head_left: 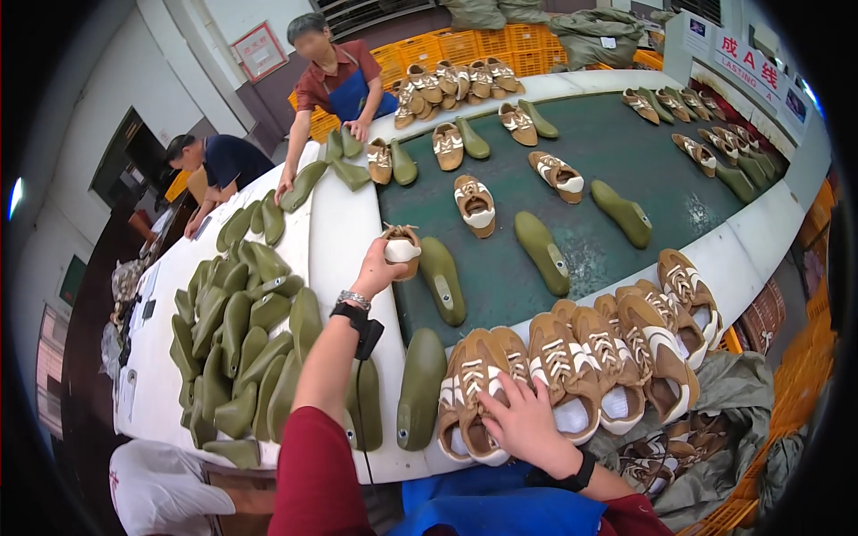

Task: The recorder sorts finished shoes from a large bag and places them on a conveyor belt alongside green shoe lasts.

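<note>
While my left hand (pixel 377 272) grips a brown-and-white sneaker (pixel 402 253) above the left edge of the green conveyor belt (pixel 499 313), my right hand (pixel 527 429) rests, fingers spread, on a row of similar sneakers (pixel 559 351) obstructing the near side; olive shoe lasts (pixel 237 322) lie heaped leftward on the white counter (pixel 342 228).

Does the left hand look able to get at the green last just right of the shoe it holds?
Probably, once free: the left hand holds a brown shoe, but the green last lies close by, uncovered, with only that shoe between them.
</note>
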